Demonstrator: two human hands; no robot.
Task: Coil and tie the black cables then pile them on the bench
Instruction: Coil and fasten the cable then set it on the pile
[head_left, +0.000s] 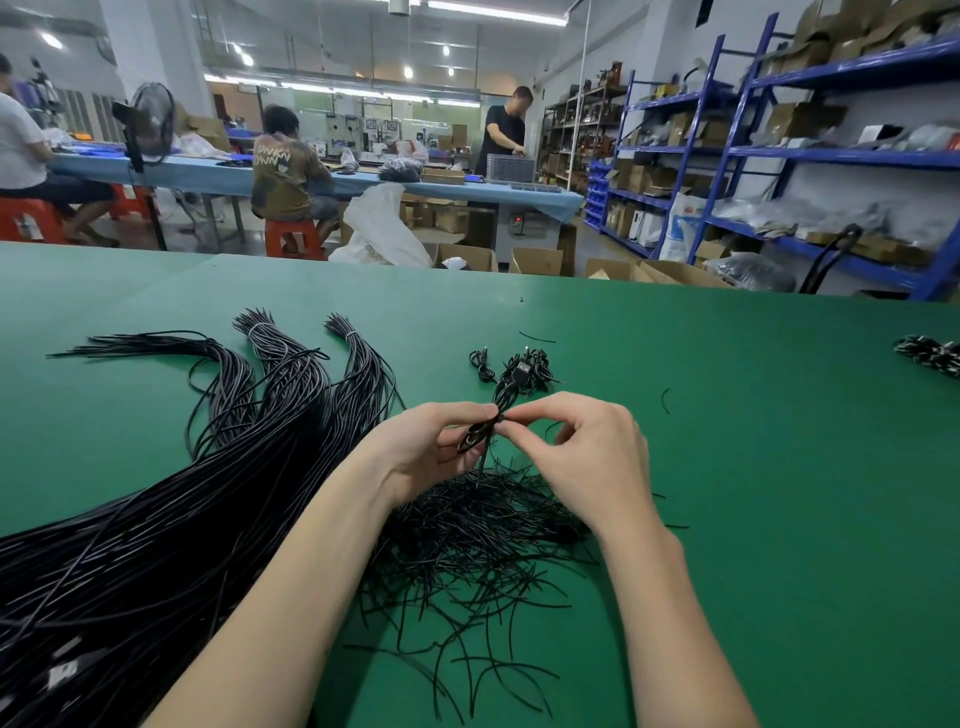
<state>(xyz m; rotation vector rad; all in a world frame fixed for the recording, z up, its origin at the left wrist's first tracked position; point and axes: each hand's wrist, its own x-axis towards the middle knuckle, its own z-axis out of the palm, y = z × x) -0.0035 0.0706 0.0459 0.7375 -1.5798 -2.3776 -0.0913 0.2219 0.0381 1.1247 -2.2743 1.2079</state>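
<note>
Above the green bench (727, 467), my left hand (426, 447) holds a small coiled black cable (480, 434) by its middle. My right hand (587, 452) pinches a thin black tie at the coil's waist, fingertips touching the left thumb. Under both hands lies a heap of short black ties (483, 530). A little beyond the hands sits a small pile of coiled cables (519, 371). A thick mass of long uncoiled black cables (156, 519) sweeps from the lower left up to three bound ends.
A second bunch of dark cables (930, 356) lies at the bench's right edge. Stray ties (665, 400) dot the bench. Beyond the far edge are cardboard boxes (535, 260), blue shelving (779, 156) and several people at another table.
</note>
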